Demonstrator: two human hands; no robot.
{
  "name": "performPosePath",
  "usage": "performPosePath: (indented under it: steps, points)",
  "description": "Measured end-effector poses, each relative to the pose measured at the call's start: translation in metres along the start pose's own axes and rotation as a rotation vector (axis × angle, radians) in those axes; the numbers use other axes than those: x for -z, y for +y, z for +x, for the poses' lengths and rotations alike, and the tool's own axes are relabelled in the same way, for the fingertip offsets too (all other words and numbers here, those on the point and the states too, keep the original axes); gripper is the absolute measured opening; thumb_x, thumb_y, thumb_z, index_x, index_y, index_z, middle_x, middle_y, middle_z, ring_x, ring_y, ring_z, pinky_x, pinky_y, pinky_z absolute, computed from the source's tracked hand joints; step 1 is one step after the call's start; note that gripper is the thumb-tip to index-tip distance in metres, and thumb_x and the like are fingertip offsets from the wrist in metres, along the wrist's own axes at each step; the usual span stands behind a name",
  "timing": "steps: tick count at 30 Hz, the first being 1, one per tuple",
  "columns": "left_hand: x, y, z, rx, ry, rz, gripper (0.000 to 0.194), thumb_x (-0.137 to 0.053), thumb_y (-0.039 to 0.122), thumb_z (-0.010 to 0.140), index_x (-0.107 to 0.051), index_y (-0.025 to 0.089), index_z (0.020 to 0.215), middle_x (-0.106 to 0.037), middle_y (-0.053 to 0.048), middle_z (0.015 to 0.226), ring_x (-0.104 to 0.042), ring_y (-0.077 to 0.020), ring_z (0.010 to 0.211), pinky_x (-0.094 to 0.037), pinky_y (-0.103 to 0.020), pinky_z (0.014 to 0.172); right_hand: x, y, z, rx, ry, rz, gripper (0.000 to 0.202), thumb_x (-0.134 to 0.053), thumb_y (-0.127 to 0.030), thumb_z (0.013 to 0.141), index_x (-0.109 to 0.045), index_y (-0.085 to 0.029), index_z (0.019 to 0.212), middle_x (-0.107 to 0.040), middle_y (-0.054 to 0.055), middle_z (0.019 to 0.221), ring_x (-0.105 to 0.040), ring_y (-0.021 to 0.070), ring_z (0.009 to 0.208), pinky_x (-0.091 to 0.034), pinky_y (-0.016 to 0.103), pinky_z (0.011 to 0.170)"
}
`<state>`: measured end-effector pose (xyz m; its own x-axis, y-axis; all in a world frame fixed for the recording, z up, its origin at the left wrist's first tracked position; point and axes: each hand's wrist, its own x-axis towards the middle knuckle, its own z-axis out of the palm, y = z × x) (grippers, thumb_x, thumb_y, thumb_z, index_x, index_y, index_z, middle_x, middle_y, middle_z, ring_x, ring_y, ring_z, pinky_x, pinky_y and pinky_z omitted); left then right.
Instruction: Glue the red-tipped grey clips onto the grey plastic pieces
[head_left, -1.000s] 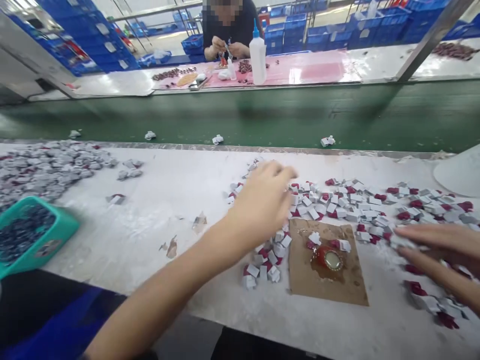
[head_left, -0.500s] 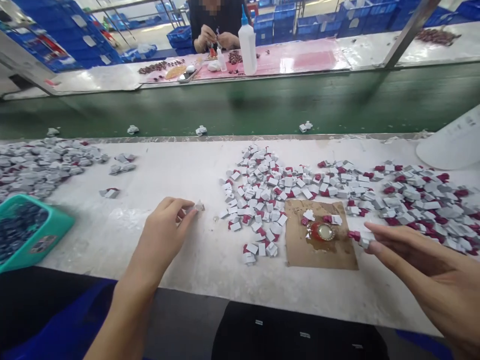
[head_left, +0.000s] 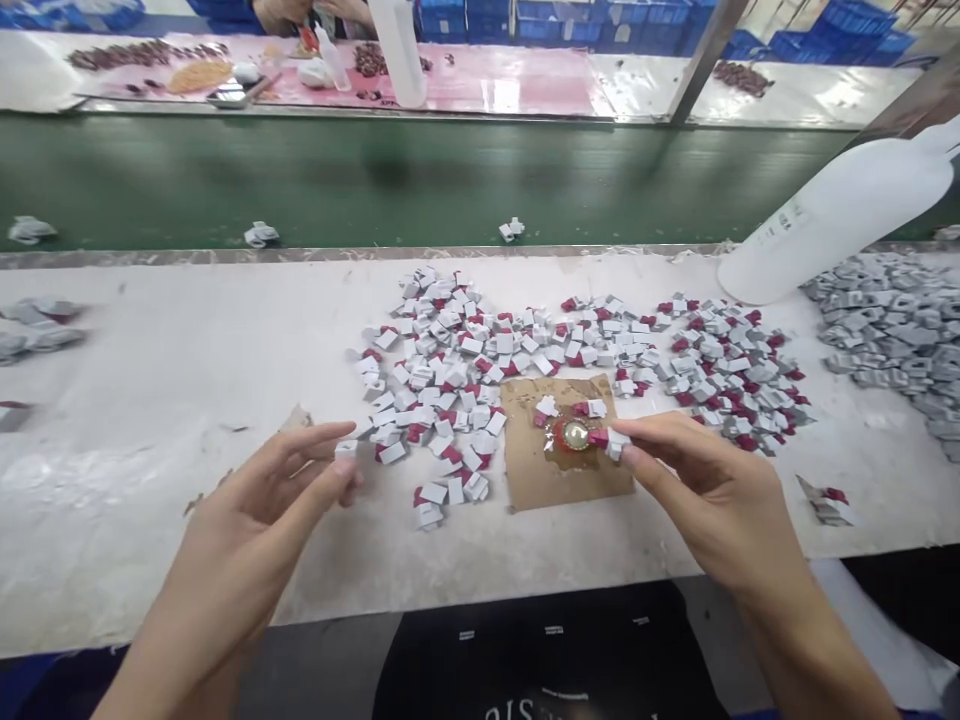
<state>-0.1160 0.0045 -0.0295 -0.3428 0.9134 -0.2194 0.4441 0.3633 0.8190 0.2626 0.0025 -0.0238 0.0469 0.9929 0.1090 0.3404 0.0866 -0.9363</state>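
My right hand [head_left: 727, 490] pinches a small grey-and-maroon plastic part [head_left: 616, 443] between thumb and forefinger. Its maroon end is at the edge of a round, cap-like dish [head_left: 576, 434] with a crimped rim; whether they touch is unclear. The dish sits in a wet patch on a brown cardboard square [head_left: 570, 485], with two more grey-and-maroon parts beside it. My left hand [head_left: 270, 500] has a small light-grey block [head_left: 346, 450] between thumb and fingers, just left of a loose pile of grey-and-maroon parts [head_left: 450, 370].
A large white bottle [head_left: 832, 220] leans at the right, near a heap of grey parts [head_left: 892, 330]. Behind the table runs a green belt [head_left: 420, 180] carrying a few grey pieces. Across it, a person's hands [head_left: 281, 12] are at a pink-covered bench [head_left: 510, 85].
The view has swung right and down. My right hand has brought its part left to the round dish. My left hand, with its grey block, is closer to the pile.
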Motion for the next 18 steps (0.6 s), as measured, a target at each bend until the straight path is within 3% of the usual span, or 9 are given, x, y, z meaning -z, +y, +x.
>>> performPosePath:
  steps: [4,8,14,18]
  points:
    - [-0.01,0.003,-0.006,-0.14,0.139,0.371,0.036,-0.073,0.067,0.1,-0.081,0.039,0.122,-0.084,0.002,0.104,-0.081,-0.0304,0.097,-0.064,-0.041,0.083,-0.006,0.003,0.001,0.022,-0.002,-0.033,0.017,-0.082,-0.03,0.112,-0.092,-0.037,0.123,-0.089,0.002,0.12,-0.083,0.0232,0.113,-0.069,0.037,0.096]
    - [-0.015,-0.001,-0.011,-0.223,0.076,0.403,0.039,-0.071,0.063,0.103,-0.083,0.029,0.116,-0.08,-0.002,0.091,-0.074,-0.0261,0.081,-0.06,-0.04,0.078,-0.008,0.009,-0.001,0.024,-0.003,-0.061,0.016,-0.082,-0.032,0.113,-0.092,-0.039,0.124,-0.089,0.0,0.123,-0.083,0.0214,0.115,-0.068,0.034,0.097]
    - [0.004,-0.005,-0.011,-0.229,-0.036,0.458,0.043,-0.062,0.054,0.109,-0.083,0.028,0.136,-0.083,-0.006,0.104,-0.072,-0.0236,0.077,-0.056,-0.036,0.068,-0.007,0.012,-0.004,0.034,0.012,-0.113,0.017,-0.082,-0.031,0.112,-0.092,-0.04,0.123,-0.089,-0.002,0.121,-0.082,0.0206,0.112,-0.066,0.033,0.094]
    - [0.012,-0.002,-0.004,-0.43,-0.076,0.483,0.034,-0.066,0.044,0.105,-0.086,0.03,0.129,-0.08,-0.009,0.117,-0.073,-0.026,0.088,-0.06,-0.039,0.074,-0.006,0.011,-0.003,0.064,0.01,-0.133,0.016,-0.082,-0.03,0.112,-0.091,-0.039,0.122,-0.088,-0.001,0.118,-0.081,0.0216,0.109,-0.064,0.035,0.091]
